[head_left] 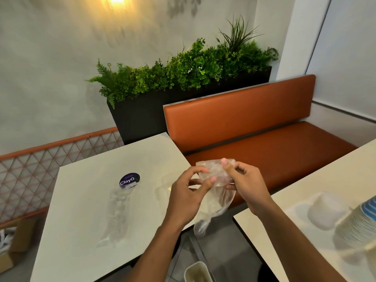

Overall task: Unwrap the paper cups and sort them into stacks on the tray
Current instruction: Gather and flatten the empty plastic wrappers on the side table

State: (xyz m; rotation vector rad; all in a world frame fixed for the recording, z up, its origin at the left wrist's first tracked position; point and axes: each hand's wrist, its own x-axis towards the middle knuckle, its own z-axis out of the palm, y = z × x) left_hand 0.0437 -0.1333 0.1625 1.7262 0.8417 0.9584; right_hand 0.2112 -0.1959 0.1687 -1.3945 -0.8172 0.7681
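Note:
Both my hands hold a crumpled clear plastic wrapper in the air between two tables. My left hand pinches its left side, my right hand grips its right side, and its loose tail hangs down below them. A stack of paper cups with blue-striped rims lies tilted at the right edge, on a white tray on the right table. A white upturned cup-like shape stands on the tray beside the stack. Another empty clear wrapper with a dark round "ClayG" label lies on the left table.
The left white table also bears a third clear wrapper near my left hand. An orange bench runs behind, with a black planter of green plants. A cardboard box sits on the floor at left, a white bin below.

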